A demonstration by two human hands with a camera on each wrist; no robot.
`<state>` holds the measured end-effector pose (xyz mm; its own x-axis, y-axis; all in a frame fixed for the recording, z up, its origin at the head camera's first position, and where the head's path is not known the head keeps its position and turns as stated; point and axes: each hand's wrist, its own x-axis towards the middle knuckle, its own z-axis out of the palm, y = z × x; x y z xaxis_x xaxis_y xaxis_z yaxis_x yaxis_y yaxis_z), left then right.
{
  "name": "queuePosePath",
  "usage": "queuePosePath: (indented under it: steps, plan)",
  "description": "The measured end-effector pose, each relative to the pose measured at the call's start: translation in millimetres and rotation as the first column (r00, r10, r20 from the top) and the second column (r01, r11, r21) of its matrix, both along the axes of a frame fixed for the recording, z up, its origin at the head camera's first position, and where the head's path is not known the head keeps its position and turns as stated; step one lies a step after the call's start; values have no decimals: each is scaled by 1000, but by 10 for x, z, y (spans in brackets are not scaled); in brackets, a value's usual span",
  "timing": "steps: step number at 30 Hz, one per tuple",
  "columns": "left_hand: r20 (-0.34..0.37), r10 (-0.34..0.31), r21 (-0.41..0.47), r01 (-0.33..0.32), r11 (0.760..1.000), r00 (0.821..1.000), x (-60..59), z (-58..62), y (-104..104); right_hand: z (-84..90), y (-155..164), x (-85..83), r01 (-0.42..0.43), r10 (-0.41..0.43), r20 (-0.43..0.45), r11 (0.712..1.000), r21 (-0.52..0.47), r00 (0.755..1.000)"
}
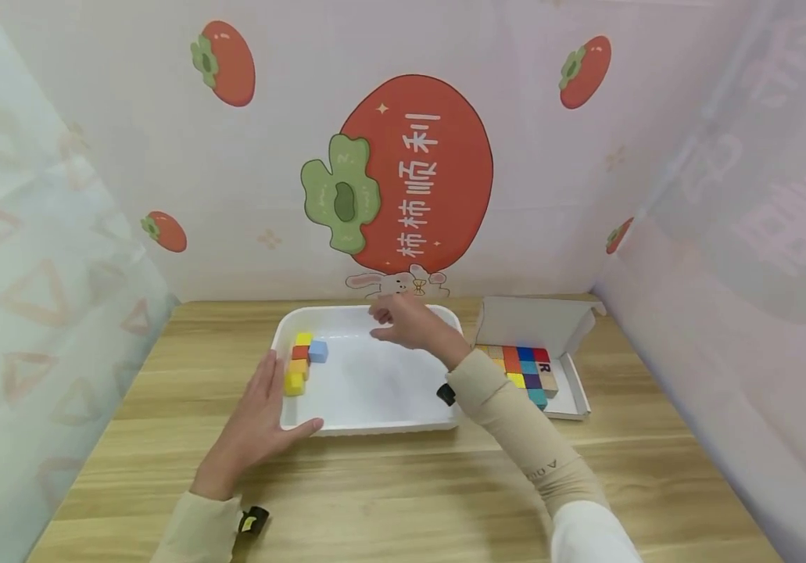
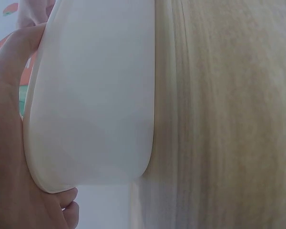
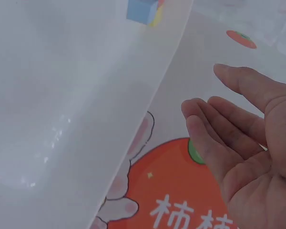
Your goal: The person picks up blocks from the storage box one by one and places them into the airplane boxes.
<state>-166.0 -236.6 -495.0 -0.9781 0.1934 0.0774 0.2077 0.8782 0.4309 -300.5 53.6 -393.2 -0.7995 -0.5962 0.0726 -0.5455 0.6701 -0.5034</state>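
Observation:
A white tray (image 1: pixel 374 383) lies on the wooden table (image 1: pixel 403 485). Along its left wall runs a row of cubes, a yellow cube (image 1: pixel 303 338) at the back, then red, orange and another yellow cube (image 1: pixel 294 383), with a blue cube (image 1: pixel 317 351) beside them. My left hand (image 1: pixel 277 403) rests against the tray's front left corner with straight fingers, thumb on the front rim. The left wrist view shows the left hand (image 2: pixel 9 143) against the tray's rim (image 2: pixel 90 95). My right hand (image 1: pixel 395 324) hovers over the tray's back part, fingers relaxed. In the right wrist view the right hand (image 3: pixel 238 138) is empty above the tray (image 3: pixel 62 95).
An open white cardboard box (image 1: pixel 536 324) to the right of the tray holds several coloured cubes (image 1: pixel 525 367). Printed walls close in the table at the back and on both sides. Bare wood lies in front of the tray.

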Motion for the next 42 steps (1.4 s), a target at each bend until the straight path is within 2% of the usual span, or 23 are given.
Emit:
queuePosePath:
  steps: [9, 15, 21, 30, 42]
  plan:
    - [9, 13, -6, -13, 1000, 1000, 11, 1, 40, -265, -450, -191, -126, 120, 55, 986, 108, 991]
    - [12, 13, -17, -13, 1000, 1000, 10, 16, 46, -421, -732, -301, -167, 156, 74, 965, 201, 985]
    - [11, 13, -16, -12, 1000, 1000, 1, -2, 38, -533, -930, -358, -125, 110, 81, 969, 212, 991]
    - [6, 8, -18, -7, 1000, 1000, -4, -22, 46, -686, -1047, -352, -74, 63, 57, 973, 217, 996]
    - [9, 6, -23, -5, 1000, 1000, 10, 5, 52, -681, -1015, -372, -59, 43, 82, 978, 198, 996]
